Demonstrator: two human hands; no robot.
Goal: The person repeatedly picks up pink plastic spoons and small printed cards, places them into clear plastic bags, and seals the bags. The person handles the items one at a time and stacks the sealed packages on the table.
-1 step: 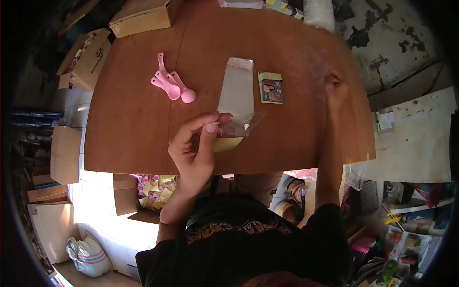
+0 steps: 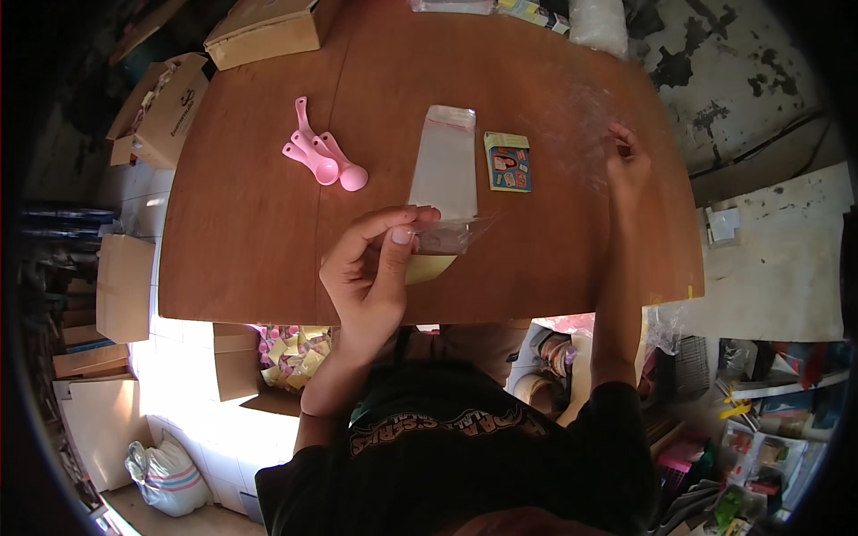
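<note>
My left hand (image 2: 366, 268) pinches a small clear plastic bag (image 2: 451, 236) between thumb and fingertips, above the near middle of the table. Under it, partly hidden, is a pale yellow piece (image 2: 429, 267). Just beyond lies a stack of clear bags (image 2: 445, 161). To their right rests a small yellow-edged card packet (image 2: 508, 163) with a picture on blue. My right hand (image 2: 629, 154) is at the table's right side, fingers apart, beside a faint wad of thin clear film (image 2: 585, 129). Pink measuring spoons (image 2: 323, 161) lie fanned out on the left.
The brown table (image 2: 241, 232) carries a cardboard box (image 2: 268, 34) at its far left and a clear plastic roll (image 2: 597, 25) at the far edge. Below the near edge, an open carton holds several yellow-and-pink packets (image 2: 293, 355). A white sack (image 2: 167, 478) stands on the floor.
My right hand's fingers have spread apart, and the thin film beside them shows more to their left. My left hand has shifted slightly right, still pinching the clear bag.
</note>
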